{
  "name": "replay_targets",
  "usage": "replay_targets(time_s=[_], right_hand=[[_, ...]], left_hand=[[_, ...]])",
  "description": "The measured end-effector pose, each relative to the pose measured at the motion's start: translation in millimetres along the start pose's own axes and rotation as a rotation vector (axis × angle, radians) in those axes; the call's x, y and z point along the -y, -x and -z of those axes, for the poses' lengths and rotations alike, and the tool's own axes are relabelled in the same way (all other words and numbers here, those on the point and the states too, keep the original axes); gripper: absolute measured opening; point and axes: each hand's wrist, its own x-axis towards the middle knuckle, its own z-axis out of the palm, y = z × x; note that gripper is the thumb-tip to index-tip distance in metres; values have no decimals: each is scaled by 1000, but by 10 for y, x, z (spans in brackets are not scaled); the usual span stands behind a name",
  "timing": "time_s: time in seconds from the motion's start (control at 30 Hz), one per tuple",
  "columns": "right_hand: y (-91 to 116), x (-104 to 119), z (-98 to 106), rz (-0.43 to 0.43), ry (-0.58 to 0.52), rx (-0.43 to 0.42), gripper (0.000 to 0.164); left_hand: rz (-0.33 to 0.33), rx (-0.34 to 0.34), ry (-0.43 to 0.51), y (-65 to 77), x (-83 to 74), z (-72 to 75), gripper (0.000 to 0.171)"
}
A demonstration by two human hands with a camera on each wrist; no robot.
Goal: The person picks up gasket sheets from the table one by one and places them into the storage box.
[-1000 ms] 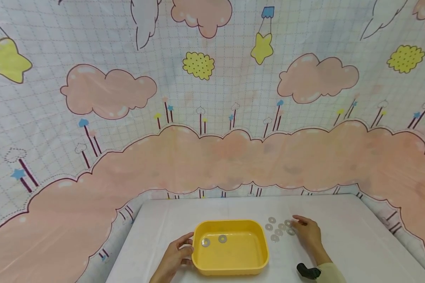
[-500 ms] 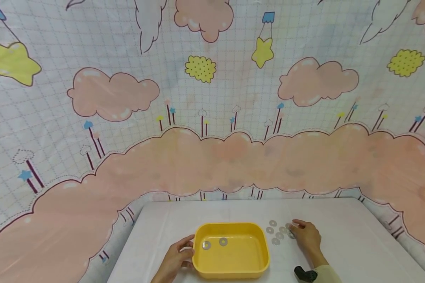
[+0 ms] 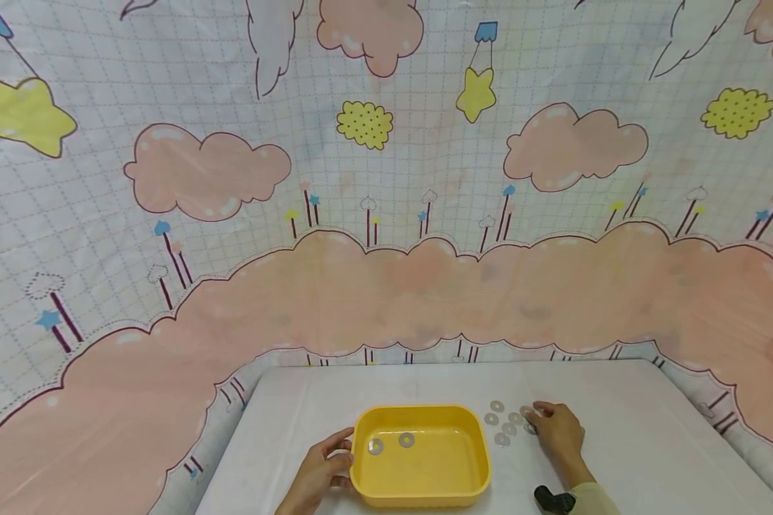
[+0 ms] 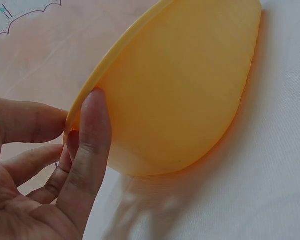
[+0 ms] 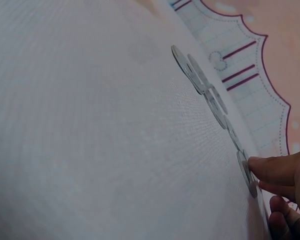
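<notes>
A shallow yellow plastic tray [image 3: 419,493] stands on the table with two grey ring-shaped washers [image 3: 406,440] lying inside, towards its left. My left hand [image 3: 318,468] holds the tray's left side; in the left wrist view its thumb lies along the outer wall [image 4: 175,100] and the index fingertip meets the rim. Right of the tray, several flat metal washers [image 3: 492,419] lie in a loose group. At that group's right end, my right hand [image 3: 560,433] pinches one washer [image 5: 244,167] between thumb and index finger, low at the table surface. Its fingers partly hide that washer.
The table [image 3: 296,400] has a white cover. Behind it hangs a patterned cloth [image 3: 386,293] with clouds and stars, which also drops past the table's sides. A black object [image 3: 554,499] sits at my right wrist, by the pale sleeve [image 3: 594,499].
The head view has shifted slightly. My right thumb and index finger have closed in a little on the washer at the group's right end. The left hand and tray stay together.
</notes>
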Motion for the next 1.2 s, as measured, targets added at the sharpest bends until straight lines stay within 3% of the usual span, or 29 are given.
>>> replay_targets(time_s=[0.4, 0.77, 1.2], right_hand=[[-32, 38, -33, 18, 39, 15, 30], [-60, 72, -47, -46, 74, 49, 37], [-95, 74, -43, -31, 102, 79, 34]], left_hand=[[4, -15, -2, -16, -1, 8, 64], [-2, -4, -1, -7, -22, -6, 63], [-18, -6, -4, -28, 3, -14, 64]])
